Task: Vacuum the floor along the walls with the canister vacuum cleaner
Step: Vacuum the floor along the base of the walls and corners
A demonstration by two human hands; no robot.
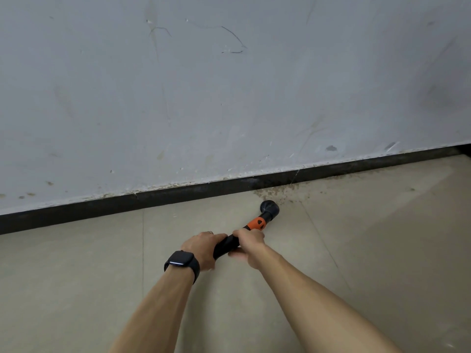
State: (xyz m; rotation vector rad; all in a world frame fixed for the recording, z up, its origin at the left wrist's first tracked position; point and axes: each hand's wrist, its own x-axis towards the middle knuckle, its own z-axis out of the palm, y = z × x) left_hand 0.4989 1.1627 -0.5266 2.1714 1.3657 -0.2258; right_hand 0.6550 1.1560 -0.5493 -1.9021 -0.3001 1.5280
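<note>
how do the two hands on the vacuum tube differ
The left hand wears a black watch at the wrist; the right hand has a bare wrist. The right hand sits further down the tube, next to the orange collar; the left hand is behind it. Both grip the tube.

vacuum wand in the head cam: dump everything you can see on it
The vacuum wand is a black, plastic-looking tube with an orange collar and round black brush head. It slants down toward the baseboard, head at the edge of brown debris; floor contact unclear. The left hand grips the rear, the right hand just behind the collar. Hose not visible.
</note>
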